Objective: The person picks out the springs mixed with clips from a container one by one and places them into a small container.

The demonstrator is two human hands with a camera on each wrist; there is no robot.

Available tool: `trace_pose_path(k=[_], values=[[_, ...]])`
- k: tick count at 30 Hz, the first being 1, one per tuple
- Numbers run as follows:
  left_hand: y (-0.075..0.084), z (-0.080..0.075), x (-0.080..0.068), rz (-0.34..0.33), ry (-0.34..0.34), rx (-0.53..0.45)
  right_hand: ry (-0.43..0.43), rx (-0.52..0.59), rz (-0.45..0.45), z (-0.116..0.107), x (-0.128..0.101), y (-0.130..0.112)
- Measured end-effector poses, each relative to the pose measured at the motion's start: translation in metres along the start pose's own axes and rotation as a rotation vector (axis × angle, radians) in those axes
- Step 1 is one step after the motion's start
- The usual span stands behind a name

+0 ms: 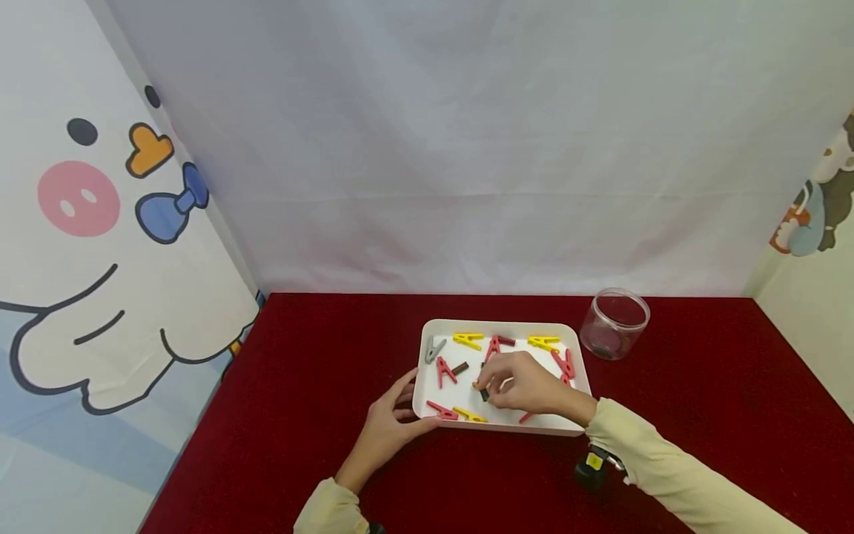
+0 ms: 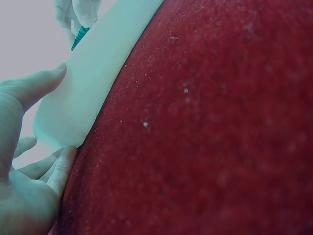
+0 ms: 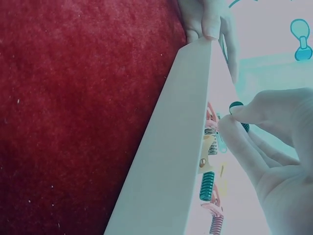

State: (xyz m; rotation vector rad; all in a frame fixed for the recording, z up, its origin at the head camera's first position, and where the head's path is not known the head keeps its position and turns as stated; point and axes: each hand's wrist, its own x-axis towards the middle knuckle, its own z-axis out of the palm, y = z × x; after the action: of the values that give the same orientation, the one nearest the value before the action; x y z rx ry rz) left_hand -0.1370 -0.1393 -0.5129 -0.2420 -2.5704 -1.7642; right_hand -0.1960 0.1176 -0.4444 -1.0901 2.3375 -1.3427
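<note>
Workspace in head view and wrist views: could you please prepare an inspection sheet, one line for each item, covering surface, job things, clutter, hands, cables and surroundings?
Surface: dark red cloth under everything.
Job things: white tray with red clips, yellow clips, a grey clip and loose coil springs; clear jar beside its far right corner, something dark at the bottom.
Clutter: only small pale specks on the cloth.
Hands: left hand holds the tray's near left corner; right hand pinches a dark spring above the tray.
Cables: nothing seen.
Surroundings: pale backdrop behind; cartoon-printed panel on the left.
</note>
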Motion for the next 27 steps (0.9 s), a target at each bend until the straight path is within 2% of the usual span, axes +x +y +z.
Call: trace_pose_path(k=[5, 8, 10, 16, 23, 27], values=[[0.021, -0.003, -0.005, 0.007, -0.019, -0.030, -0.010, 0.024, 0.019, -0.006, -0.005, -0.021], [0.034, -0.006, -0.009, 0.009, -0.030, -0.035, -0.011, 0.019, 0.025, -0.008, -0.007, -0.018], [0.037, -0.006, -0.009, 0.003, -0.031, -0.029, -0.004, 0.011, 0.023, -0.007, -0.007, -0.010], [0.039, -0.006, -0.010, 0.009, -0.026, -0.029, 0.014, 0.017, 0.031, -0.009, -0.008, 0.013], [0.037, -0.006, -0.010, 0.008, -0.019, -0.028, 0.019, 0.080, 0.027, -0.014, -0.011, 0.014], [0.036, -0.006, -0.009, 0.005, -0.017, -0.027, 0.026, 0.099, 0.057, -0.017, -0.013, 0.014]])
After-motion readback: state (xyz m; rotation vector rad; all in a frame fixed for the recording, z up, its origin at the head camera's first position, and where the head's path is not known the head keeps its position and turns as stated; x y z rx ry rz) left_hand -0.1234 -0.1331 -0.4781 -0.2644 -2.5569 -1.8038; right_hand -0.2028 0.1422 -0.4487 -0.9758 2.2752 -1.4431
